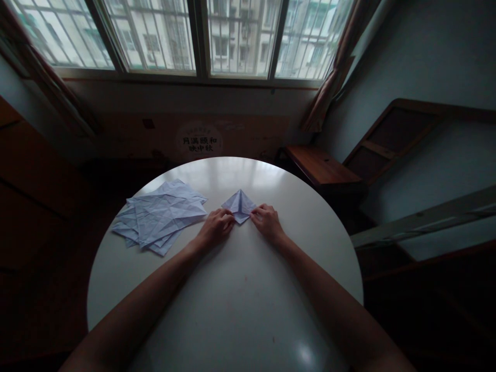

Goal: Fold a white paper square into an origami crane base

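Looking at folded paper (241,205) twd far edge of the round white table (248,305), right of a pile of creased sheets (165,214) nr the left edge. Pinching it w/ left hand (218,225) and right hand (266,221), one per side, w/ a gap btwn. Prob v. light, thin, stiffer at folds, easy to crumple or tear imo. Best to grip by side corners, fingertips only.

Round white table (232,305), glossy on top, with a small folded paper (239,202) on its far half. Just left of the folded paper, a loose pile of creased sheets (163,214), overlapping at uneven angles. Nearer the viewer than the folded paper, a few faint specks (273,339).
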`<state>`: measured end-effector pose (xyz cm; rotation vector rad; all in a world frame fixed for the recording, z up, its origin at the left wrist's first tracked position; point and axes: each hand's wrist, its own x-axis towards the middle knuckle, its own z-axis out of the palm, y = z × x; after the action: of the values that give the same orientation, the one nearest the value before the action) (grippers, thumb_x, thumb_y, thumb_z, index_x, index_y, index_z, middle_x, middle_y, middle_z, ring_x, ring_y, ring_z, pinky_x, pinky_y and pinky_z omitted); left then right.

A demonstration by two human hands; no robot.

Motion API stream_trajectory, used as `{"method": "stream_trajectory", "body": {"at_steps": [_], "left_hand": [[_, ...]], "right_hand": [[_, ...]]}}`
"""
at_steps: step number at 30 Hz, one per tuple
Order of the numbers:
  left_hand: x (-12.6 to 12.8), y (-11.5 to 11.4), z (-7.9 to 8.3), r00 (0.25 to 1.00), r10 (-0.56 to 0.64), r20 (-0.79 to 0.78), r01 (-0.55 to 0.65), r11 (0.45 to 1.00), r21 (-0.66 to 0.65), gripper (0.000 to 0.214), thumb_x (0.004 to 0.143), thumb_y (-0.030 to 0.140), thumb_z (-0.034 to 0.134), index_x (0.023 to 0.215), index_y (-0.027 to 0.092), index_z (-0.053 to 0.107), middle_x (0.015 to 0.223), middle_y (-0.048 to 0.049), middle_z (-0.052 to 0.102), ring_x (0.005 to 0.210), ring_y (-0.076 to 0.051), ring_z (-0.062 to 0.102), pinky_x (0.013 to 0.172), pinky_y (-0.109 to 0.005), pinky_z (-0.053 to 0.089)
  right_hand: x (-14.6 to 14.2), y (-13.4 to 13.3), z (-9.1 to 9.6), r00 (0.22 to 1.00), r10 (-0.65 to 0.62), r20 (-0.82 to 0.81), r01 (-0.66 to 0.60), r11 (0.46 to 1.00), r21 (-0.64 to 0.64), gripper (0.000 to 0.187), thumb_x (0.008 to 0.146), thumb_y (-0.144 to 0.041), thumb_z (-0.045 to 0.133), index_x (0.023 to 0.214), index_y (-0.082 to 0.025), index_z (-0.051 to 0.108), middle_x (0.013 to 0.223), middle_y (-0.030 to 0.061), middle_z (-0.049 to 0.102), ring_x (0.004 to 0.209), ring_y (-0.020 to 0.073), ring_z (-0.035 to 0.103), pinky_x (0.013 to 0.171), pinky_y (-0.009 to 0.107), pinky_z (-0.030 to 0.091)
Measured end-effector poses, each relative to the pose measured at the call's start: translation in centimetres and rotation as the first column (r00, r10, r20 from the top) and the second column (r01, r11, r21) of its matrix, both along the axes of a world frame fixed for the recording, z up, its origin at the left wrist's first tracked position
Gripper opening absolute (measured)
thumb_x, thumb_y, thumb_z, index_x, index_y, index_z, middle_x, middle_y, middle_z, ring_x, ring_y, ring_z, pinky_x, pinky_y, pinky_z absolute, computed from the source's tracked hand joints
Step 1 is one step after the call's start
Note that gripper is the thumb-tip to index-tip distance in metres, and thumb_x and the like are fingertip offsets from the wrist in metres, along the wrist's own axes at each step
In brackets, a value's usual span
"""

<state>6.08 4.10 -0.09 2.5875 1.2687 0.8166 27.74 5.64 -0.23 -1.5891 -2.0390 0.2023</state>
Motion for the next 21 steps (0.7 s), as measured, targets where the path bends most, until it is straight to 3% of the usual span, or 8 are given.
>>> {"method": "stream_trajectory", "body": {"at_steps": [7, 11, 16, 21], "left_hand": [[0.0, -0.1, -0.1, 0.999, 0.033, -0.01, -0.033, 0.999, 0.034, 0.027, 0.086, 0.02, 0.057, 0.112, 0.023, 0.061, 0.109, -0.0061, 0.063, 0.102, -0.022, 0.057, 0.092, -0.037, 0.045], [0.0, -0.2, 0.0, 0.999, 0.034, -0.03, -0.033, 0.998, 0.053, 0.037, 0.087, 0.027, 0.057, 0.124, 0.023, 0.055, 0.112, -0.0074, 0.062, 0.106, -0.023, 0.055, 0.095, -0.038, 0.043], [0.0, -0.5, 0.0, 0.997, 0.025, -0.072, -0.018, 0.994, 0.104, 0.037, 0.087, 0.036, 0.06, 0.123, 0.026, 0.06, 0.13, -0.0076, 0.055, 0.125, -0.028, 0.043, 0.106, -0.044, 0.034], [0.1, -0.7, 0.3, 0.994, -0.033, -0.104, 0.044, 0.994, 0.105, 0.041, 0.089, 0.037, 0.058, 0.129, 0.027, 0.057, 0.13, -0.0065, 0.06, 0.135, -0.03, 0.035, 0.11, -0.049, 0.026]], "right_hand": [[-0.1, -0.3, 0.3, 1.0, 0.015, 0.0, -0.015, 0.999, 0.044, 0.015, 0.086, -0.026, 0.059, 0.089, -0.022, 0.073, 0.095, 0.0078, 0.064, 0.095, 0.022, 0.055, 0.087, 0.035, 0.042], [-0.1, -0.2, 0.0, 0.994, 0.101, -0.042, -0.095, 0.988, 0.124, 0.018, 0.088, -0.028, 0.058, 0.091, -0.022, 0.074, 0.102, 0.009, 0.062, 0.1, 0.0224, 0.052, 0.091, 0.037, 0.042], [-0.2, -0.8, 0.2, 0.966, 0.259, 0.02, -0.259, 0.957, 0.133, 0.021, 0.088, -0.036, 0.06, 0.102, -0.03, 0.075, 0.122, 0.0083, 0.052, 0.114, 0.0243, 0.044, 0.1, 0.041, 0.037], [-0.4, -1.2, 0.3, 0.964, 0.255, 0.078, -0.262, 0.961, 0.095, 0.025, 0.087, -0.043, 0.061, 0.106, -0.033, 0.073, 0.132, 0.0079, 0.044, 0.121, 0.0265, 0.039, 0.104, 0.044, 0.033]]}}
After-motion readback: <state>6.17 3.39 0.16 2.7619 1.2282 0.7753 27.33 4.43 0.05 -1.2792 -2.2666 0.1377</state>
